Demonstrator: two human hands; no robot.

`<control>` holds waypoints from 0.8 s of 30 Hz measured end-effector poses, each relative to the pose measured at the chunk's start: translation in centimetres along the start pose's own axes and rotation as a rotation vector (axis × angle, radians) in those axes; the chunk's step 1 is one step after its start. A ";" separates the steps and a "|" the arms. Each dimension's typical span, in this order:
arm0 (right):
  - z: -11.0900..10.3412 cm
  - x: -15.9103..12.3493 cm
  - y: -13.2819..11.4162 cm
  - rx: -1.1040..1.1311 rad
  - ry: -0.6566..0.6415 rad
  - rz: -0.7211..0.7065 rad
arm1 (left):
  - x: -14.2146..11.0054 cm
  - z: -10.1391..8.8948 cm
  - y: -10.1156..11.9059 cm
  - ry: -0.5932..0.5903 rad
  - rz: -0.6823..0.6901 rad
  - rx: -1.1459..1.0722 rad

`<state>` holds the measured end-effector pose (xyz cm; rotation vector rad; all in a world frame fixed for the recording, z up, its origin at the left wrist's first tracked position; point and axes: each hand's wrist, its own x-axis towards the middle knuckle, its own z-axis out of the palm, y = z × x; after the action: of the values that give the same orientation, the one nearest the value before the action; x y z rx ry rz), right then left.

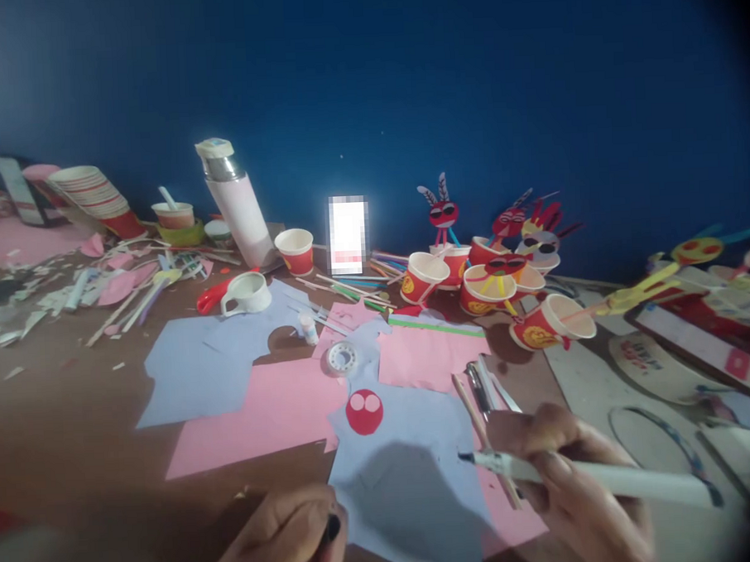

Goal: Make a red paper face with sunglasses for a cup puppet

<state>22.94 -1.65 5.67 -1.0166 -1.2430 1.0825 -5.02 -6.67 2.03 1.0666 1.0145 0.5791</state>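
My right hand [563, 480] is closed round a white marker pen [607, 474] whose black tip points left over a pale blue paper sheet [407, 453]. My left hand [280, 538] is at the bottom edge, fingers curled, pinching a small black thing [332, 527] that looks like the pen's cap. A red paper circle with two pink dots [364, 411] lies on the blue sheet just beyond both hands. Pink paper sheets [274, 410] lie under and beside the blue one.
A tape roll [343, 357], a white mug [246, 293], a white thermos [235, 200], a lit phone [348, 234] and red paper cups with craft faces [492, 276] stand farther back. Paper scraps [70, 286] cover the left. Pens and sticks [479, 388] lie near my right hand.
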 end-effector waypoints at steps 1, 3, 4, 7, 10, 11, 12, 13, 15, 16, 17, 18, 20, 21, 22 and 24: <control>-0.2 0.3 0.4 0.032 0.029 0.011 | 0.0 -0.1 0.3 -0.007 0.035 0.098; -0.2 1.0 1.4 0.027 0.097 0.061 | 0.3 -0.2 1.1 0.031 0.134 0.336; -0.1 1.3 2.1 -0.008 0.132 0.096 | 0.7 -0.3 1.4 0.060 0.201 0.465; 1.1 1.5 3.6 -0.108 0.097 0.222 | 2.1 -0.7 1.7 0.085 0.452 0.825; 3.2 0.8 4.0 -0.121 0.016 0.300 | 3.7 -1.6 1.5 0.037 0.668 1.113; 3.8 0.5 3.9 -0.130 0.016 0.326 | 4.2 -1.9 1.4 0.023 0.719 1.186; 4.5 0.2 3.7 -0.142 0.026 0.348 | 4.6 -2.2 1.2 0.013 0.767 1.242; 5.0 0.0 3.6 -0.158 0.046 0.367 | 5.0 -2.5 1.2 0.012 0.812 1.283; 5.8 -0.3 3.5 -0.201 0.093 0.379 | 5.7 -3.2 1.0 0.015 0.884 1.325; 6.2 -0.3 3.5 -0.230 0.112 0.375 | 6.0 -3.5 0.9 0.023 0.914 1.331; 6.5 -0.3 3.6 -0.265 0.129 0.366 | 6.3 -3.7 0.8 0.030 0.939 1.336; 6.8 -0.2 3.8 -0.305 0.142 0.354 | 6.5 -4.0 0.6 0.035 0.956 1.336; 7.5 -0.2 4.3 -0.387 0.157 0.318 | 7.0 -4.3 0.3 0.041 0.976 1.318; 7.8 -0.2 4.6 -0.428 0.165 0.291 | 7.2 -4.4 0.1 0.044 0.976 1.302; 8.2 -0.2 4.9 -0.467 0.173 0.256 | 7.4 -4.4 -0.1 0.041 0.972 1.284; 8.9 -0.4 5.6 -0.541 0.162 0.165 | 7.7 -4.4 -0.4 0.020 0.962 1.243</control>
<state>13.73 -0.85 0.72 -1.6074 -1.3672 0.7764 -5.47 1.31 -1.87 2.7220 0.7830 0.6974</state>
